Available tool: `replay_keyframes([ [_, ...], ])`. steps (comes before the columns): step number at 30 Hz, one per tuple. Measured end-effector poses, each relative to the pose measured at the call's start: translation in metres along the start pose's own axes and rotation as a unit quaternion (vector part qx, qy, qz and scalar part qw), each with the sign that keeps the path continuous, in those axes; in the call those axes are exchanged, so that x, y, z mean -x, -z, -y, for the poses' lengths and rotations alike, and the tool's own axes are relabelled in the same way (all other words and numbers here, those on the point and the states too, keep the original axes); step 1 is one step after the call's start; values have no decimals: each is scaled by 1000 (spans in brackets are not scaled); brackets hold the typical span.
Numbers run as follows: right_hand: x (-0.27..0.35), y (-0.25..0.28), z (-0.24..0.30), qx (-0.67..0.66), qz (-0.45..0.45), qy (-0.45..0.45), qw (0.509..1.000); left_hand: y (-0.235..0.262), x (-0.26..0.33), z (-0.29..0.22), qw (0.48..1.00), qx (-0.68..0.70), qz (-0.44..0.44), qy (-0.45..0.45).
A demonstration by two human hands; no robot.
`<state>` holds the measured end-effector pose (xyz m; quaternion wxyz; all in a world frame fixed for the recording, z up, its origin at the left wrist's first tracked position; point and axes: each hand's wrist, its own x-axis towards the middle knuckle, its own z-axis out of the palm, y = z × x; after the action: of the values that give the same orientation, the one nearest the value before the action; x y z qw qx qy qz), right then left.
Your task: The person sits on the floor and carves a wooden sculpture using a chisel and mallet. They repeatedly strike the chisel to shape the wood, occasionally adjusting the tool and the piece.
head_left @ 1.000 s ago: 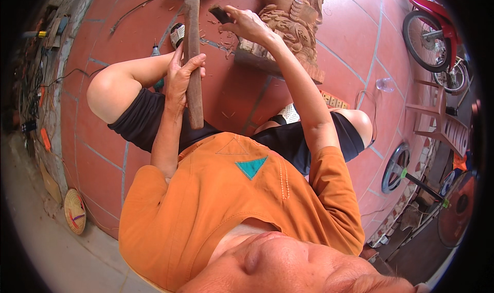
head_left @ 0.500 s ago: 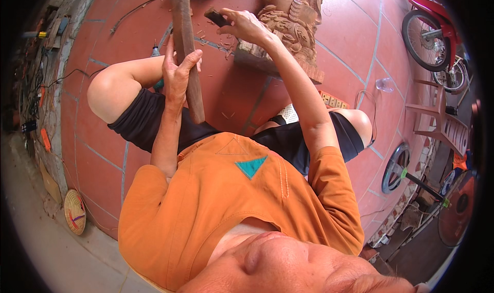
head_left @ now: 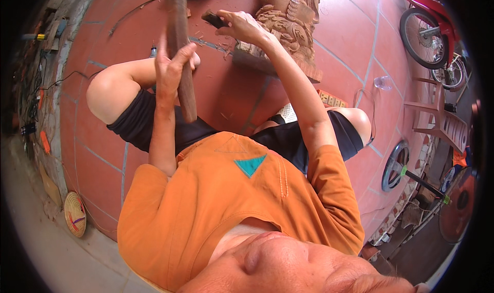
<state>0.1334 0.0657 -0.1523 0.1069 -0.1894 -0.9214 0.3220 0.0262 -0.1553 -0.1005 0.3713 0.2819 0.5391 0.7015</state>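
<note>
In the head view, the wooden mallet (head_left: pixel 180 46) is a long, dark, flat-sided stick whose long axis runs nearly up and down the picture, leaning slightly so that its lower end sits a little to the right of its upper end; the upper end runs out past the top edge and the lower end hangs free over the black shorts (head_left: pixel 154 123) at the person's left thigh. The left hand (head_left: pixel 172 71) is closed round the stick about midway along what shows, fingers wrapped over its front and thumb on the near side, the forearm rising almost straight from the bent elbow beside the orange shirt (head_left: pixel 231 205). The right hand (head_left: pixel 244 28) is closed on a short dark chisel (head_left: pixel 213 20), which points leftward and slightly up, its free end toward the stick; how the blade ends is hard to make out at this size. The right arm stretches long from the shoulder, slanting up and left, with the wrist bent over the carved wooden figure (head_left: pixel 288 20), a pale brown block cut with scales and curls that stands on the red tiled floor (head_left: pixel 231 87) just beside that hand. Wood chips (head_left: pixel 206 35) lie on the tiles between the stick and the carving. A red motorbike (head_left: pixel 429 30) stands well apart at the upper right.
</note>
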Motion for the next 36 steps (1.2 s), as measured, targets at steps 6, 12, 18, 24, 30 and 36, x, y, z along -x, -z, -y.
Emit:
replay_keyframes([
  [6, -1, -2, -1, 13, -9, 8, 1000, -2, -8, 11, 993, -114, 16, 30],
  [12, 1, 3, -12, -15, -25, -5, 1000, 8, 0, 11, 994, 17, 45, 98],
  [18, 26, 30, -45, -116, -54, -107, 986, 16, 2, 8, 995, 43, -29, 89],
  [24, 20, 24, -24, -144, -110, -53, 982, 8, 5, 10, 996, 15, 7, 84],
  [30, 21, 16, 1, -78, -23, -99, 992, -1, 12, 8, 997, -59, 42, 33],
  [36, 23, 3, -2, -73, -101, -38, 991, -4, 14, 3, 996, -77, 35, 23],
])
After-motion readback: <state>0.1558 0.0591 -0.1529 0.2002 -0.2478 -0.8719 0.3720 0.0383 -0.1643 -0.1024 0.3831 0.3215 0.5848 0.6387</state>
